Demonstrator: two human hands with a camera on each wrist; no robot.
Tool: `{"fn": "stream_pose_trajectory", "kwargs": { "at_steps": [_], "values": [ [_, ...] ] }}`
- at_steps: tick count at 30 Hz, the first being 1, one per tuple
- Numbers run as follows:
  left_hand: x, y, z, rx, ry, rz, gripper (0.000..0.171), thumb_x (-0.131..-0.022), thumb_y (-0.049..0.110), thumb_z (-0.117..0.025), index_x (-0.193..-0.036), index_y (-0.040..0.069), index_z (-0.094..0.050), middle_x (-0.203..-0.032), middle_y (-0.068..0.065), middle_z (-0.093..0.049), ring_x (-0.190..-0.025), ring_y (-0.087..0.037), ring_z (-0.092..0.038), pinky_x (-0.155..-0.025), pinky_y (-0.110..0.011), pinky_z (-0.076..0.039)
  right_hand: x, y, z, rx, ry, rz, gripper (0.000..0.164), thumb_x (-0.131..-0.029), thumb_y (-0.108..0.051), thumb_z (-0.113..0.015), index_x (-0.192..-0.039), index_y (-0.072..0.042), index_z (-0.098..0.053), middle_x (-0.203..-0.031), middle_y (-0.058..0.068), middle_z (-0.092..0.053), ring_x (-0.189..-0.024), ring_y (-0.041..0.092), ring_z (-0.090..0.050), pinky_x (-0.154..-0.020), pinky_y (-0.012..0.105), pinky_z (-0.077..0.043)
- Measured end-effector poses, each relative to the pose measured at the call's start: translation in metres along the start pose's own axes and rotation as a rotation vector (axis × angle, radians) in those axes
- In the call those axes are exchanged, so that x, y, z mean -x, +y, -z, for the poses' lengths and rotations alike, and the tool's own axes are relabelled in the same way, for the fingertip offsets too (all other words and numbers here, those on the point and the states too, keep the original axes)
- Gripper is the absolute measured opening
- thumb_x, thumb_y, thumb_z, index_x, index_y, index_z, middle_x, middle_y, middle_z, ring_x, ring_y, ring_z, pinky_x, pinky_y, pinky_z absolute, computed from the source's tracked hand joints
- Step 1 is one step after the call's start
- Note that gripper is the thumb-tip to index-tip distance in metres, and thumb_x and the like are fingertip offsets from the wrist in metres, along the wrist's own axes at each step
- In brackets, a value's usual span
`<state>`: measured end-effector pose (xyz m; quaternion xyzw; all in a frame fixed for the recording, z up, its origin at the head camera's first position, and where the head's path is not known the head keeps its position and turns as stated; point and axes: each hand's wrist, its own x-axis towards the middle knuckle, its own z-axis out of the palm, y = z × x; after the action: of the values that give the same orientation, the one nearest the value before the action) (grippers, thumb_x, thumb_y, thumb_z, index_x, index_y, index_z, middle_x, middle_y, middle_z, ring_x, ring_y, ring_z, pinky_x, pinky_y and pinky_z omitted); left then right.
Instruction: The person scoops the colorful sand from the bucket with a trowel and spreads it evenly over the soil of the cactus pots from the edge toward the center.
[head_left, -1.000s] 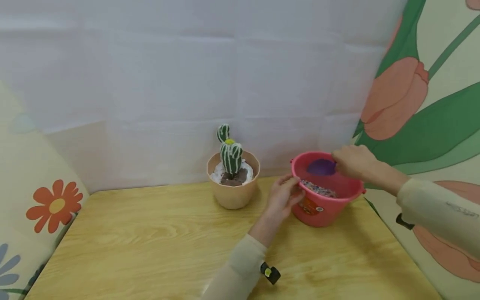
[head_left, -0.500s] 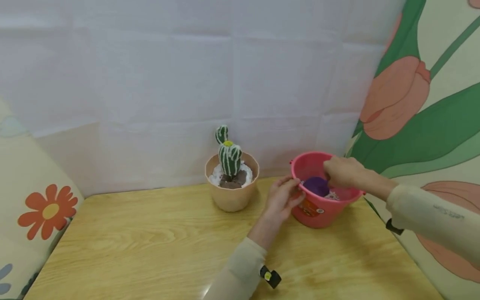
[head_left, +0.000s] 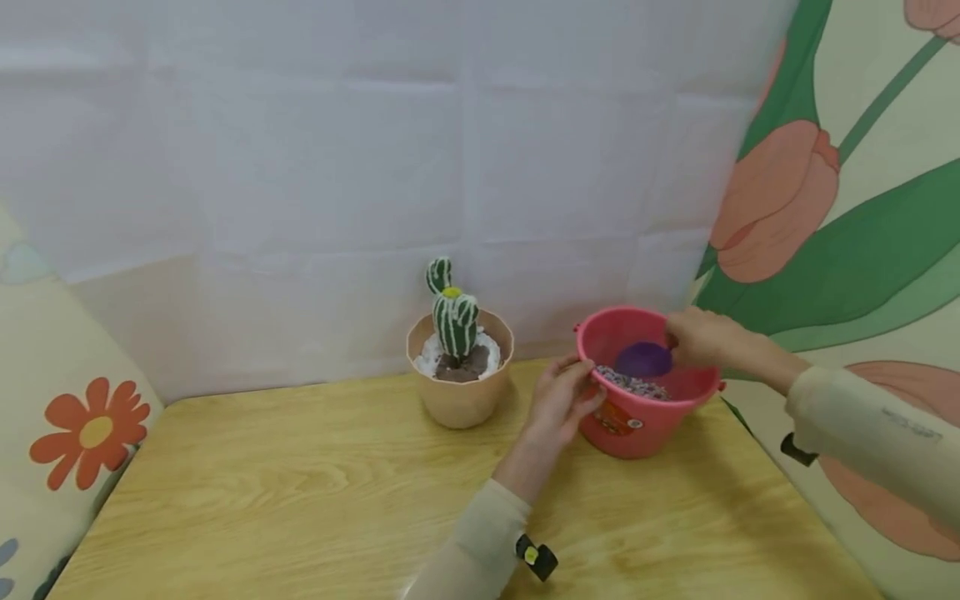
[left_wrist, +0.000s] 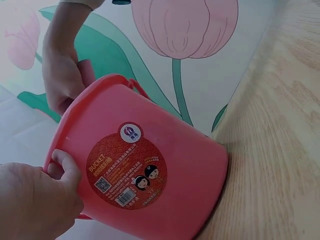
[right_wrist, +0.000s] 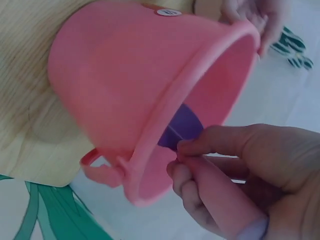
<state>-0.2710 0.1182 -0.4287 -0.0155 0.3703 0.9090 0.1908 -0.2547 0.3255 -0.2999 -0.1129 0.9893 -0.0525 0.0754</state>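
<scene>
A pink bucket [head_left: 637, 421] stands upright at the right of the table, with loose speckled bits [head_left: 633, 382] inside it. My left hand [head_left: 557, 404] holds its near left rim, fingers hooked over the edge, as the left wrist view confirms. My right hand [right_wrist: 260, 170] grips the pink handle [right_wrist: 225, 200] of a small shovel with a purple blade [head_left: 645, 360]. That blade is inside the bucket, just above the bits. Whether it carries anything cannot be made out.
Left of the bucket, a potted cactus [head_left: 455, 327] with white stripes sits in a beige pot [head_left: 459, 404]. The wooden table [head_left: 300, 483] meets a white cloth backdrop [head_left: 315, 167] behind. A flower-printed panel [head_left: 885, 275] borders the right side.
My right hand lowered the shovel into the bits, then drew it up and to the right within the bucket. My left hand stays on the rim.
</scene>
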Motion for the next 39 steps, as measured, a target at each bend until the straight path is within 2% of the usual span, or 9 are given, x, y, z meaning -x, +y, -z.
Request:
{"fn": "stream_pose_trajectory", "kwargs": {
  "at_steps": [4,8,11,14,17,21,27,33,39],
  "values": [
    [0.000,0.000,0.002,0.005,-0.018,-0.009,0.039,-0.094,0.001,-0.067,-0.130,-0.006,-0.054,-0.102,-0.014,-0.066,-0.085,-0.020,-0.065,-0.074,-0.031,-0.059,0.006,0.007,0.002,-0.078,0.016,0.019,0.006,-0.086,-0.002,-0.072,-0.083,0.002,-0.068,-0.071,0.003,-0.062,-0.060,0.015,-0.059,-0.051,0.031,-0.051],
    [0.001,0.000,0.002,0.014,-0.025,-0.013,0.030,-0.095,0.001,-0.066,-0.123,-0.003,-0.057,-0.101,-0.014,-0.066,-0.083,-0.019,-0.064,-0.073,-0.031,-0.059,0.010,0.013,-0.003,-0.093,0.070,0.059,0.007,-0.091,-0.002,-0.070,-0.088,0.003,-0.072,-0.070,0.002,-0.064,-0.058,0.014,-0.060,-0.049,0.031,-0.051],
    [0.001,0.001,0.004,0.015,-0.025,-0.014,0.026,-0.095,0.001,-0.066,-0.120,0.000,-0.058,-0.104,-0.016,-0.066,-0.083,-0.018,-0.064,-0.073,-0.031,-0.058,0.009,0.017,-0.009,0.009,0.142,0.101,0.010,-0.097,-0.008,-0.068,-0.095,0.000,-0.075,-0.071,-0.001,-0.064,-0.057,0.011,-0.057,-0.046,0.030,-0.048],
    [0.000,0.001,0.005,0.020,-0.019,-0.008,0.026,-0.095,0.001,-0.067,-0.120,0.000,-0.059,-0.108,-0.018,-0.066,-0.084,-0.019,-0.065,-0.073,-0.032,-0.059,0.005,0.023,-0.016,0.183,0.200,0.110,0.011,-0.099,-0.015,-0.068,-0.094,-0.008,-0.074,-0.072,-0.004,-0.062,-0.057,0.011,-0.054,-0.044,0.031,-0.045],
    [-0.001,0.000,0.006,0.030,-0.010,0.002,0.026,-0.095,0.000,-0.067,-0.120,0.001,-0.059,-0.114,-0.020,-0.064,-0.085,-0.020,-0.065,-0.073,-0.033,-0.059,0.002,0.028,-0.022,0.291,0.248,0.138,0.014,-0.097,-0.017,-0.070,-0.084,-0.012,-0.068,-0.066,-0.004,-0.055,-0.054,0.013,-0.051,-0.042,0.032,-0.043],
    [-0.001,0.000,0.006,0.038,-0.009,0.005,0.027,-0.094,-0.001,-0.067,-0.120,0.001,-0.059,-0.111,-0.020,-0.064,-0.084,-0.020,-0.065,-0.073,-0.033,-0.059,-0.001,0.032,-0.026,0.346,0.296,0.166,0.031,-0.091,-0.011,-0.071,-0.067,-0.016,-0.053,-0.058,-0.005,-0.046,-0.049,0.013,-0.045,-0.041,0.033,-0.040],
    [-0.001,0.000,0.005,0.041,-0.020,0.005,0.033,-0.093,0.000,-0.069,-0.123,-0.001,-0.058,-0.110,-0.019,-0.065,-0.086,-0.020,-0.065,-0.074,-0.033,-0.059,-0.009,0.035,-0.029,0.387,0.259,0.135,0.036,-0.086,-0.009,-0.072,-0.063,-0.017,-0.047,-0.058,-0.003,-0.044,-0.051,0.014,-0.043,-0.044,0.033,-0.041],
    [-0.001,0.001,0.005,0.039,-0.021,0.001,0.025,-0.092,0.001,-0.070,-0.115,0.002,-0.062,-0.113,-0.022,-0.065,-0.085,-0.021,-0.066,-0.076,-0.036,-0.059,-0.018,0.038,-0.033,0.368,0.214,0.108,0.036,-0.083,-0.009,-0.071,-0.060,-0.018,-0.044,-0.058,-0.002,-0.043,-0.052,0.015,-0.042,-0.044,0.034,-0.041],
    [-0.001,0.000,0.005,0.041,-0.020,0.001,0.021,-0.092,0.000,-0.070,-0.111,0.004,-0.062,-0.100,-0.014,-0.068,-0.083,-0.020,-0.066,-0.074,-0.035,-0.059,-0.022,0.038,-0.037,0.323,0.174,0.094,0.034,-0.082,-0.011,-0.072,-0.061,-0.017,-0.046,-0.059,-0.001,-0.044,-0.052,0.016,-0.044,-0.044,0.036,-0.043]
  ]
}}
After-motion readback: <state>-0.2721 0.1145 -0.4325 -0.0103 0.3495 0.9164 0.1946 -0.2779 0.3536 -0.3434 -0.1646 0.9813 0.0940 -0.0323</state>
